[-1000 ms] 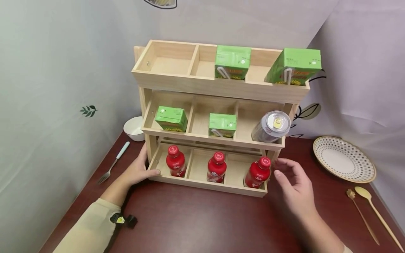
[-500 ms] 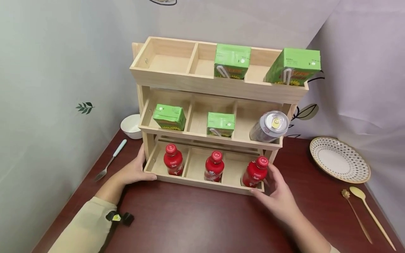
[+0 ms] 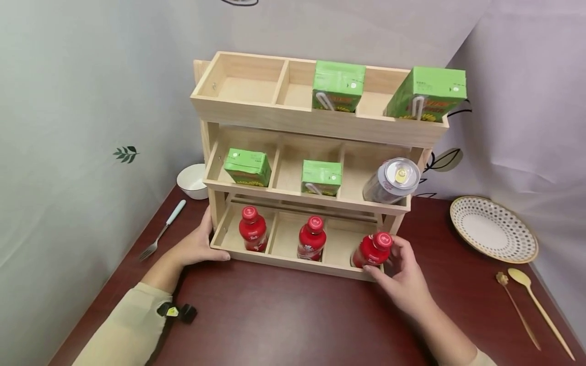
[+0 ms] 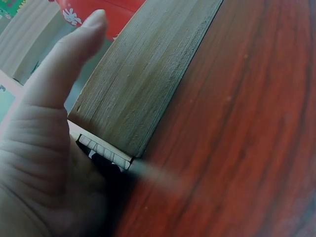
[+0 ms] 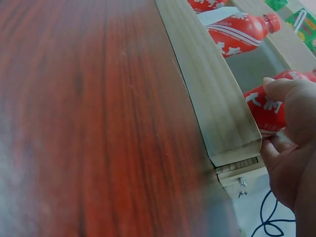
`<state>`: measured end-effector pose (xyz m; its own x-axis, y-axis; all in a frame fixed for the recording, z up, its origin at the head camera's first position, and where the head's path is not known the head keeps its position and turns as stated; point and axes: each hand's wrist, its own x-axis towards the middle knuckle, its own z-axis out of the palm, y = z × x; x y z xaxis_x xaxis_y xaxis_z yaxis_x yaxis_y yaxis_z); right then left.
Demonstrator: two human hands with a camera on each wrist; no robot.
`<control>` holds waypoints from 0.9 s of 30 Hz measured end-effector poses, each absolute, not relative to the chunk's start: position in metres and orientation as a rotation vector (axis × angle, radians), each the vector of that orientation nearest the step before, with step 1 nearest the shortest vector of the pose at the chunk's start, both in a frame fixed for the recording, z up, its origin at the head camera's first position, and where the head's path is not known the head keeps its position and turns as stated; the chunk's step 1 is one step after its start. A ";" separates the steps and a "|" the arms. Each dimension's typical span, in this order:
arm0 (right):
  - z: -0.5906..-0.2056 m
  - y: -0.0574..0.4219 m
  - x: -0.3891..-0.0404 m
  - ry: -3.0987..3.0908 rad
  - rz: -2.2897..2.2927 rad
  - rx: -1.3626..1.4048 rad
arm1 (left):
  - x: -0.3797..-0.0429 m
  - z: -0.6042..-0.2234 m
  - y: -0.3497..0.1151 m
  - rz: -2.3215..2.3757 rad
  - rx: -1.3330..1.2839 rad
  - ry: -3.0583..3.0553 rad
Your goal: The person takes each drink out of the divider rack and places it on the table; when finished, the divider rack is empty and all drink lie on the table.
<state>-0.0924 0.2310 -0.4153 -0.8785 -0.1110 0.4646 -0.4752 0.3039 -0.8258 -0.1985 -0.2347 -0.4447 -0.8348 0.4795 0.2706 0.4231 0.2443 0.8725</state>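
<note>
A three-tier wooden shelf (image 3: 274,262) stands on the dark red table. My left hand (image 3: 197,246) grips its bottom tier at the left front corner, the thumb lying over the front board. In the left wrist view that thumb (image 4: 64,64) points along the board, while the fingers are hidden. At the other end, my right hand (image 3: 405,277) holds the rightmost red bottle (image 3: 372,249), thumb on its front and fingers on its far right side. This bottle leans slightly right in its compartment. Two more red bottles, left (image 3: 253,231) and middle (image 3: 312,240), occupy the same tier.
Green drink cartons (image 3: 322,178) and a silver can (image 3: 391,182) sit on the upper tiers. Left of the shelf are a white bowl (image 3: 192,181) and a fork (image 3: 163,229). A dotted plate (image 3: 494,231), gold spoon (image 3: 542,307) and thin gold utensil (image 3: 517,310) lie right.
My right hand has come in from beside the shelf, touched the bottom tier's right corner, then moved its thumb up onto the right bottle, which now tips slightly. My left hand keeps its hold.
</note>
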 end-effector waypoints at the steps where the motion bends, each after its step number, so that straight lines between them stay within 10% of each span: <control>1: -0.417 0.232 -0.093 -2.241 1.593 0.546 | -0.197 -0.441 -0.233 1.682 0.883 2.429; 27: -0.422 0.245 -0.095 -2.263 1.477 0.426 | -0.192 -0.439 -0.232 1.641 0.811 2.572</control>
<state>-0.0951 0.2449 -0.4218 -0.8723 -0.0336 0.4878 -0.4601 0.3940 -0.7957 -0.1917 -0.2317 -0.4390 -0.8680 0.4103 0.2799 0.4267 0.3276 0.8430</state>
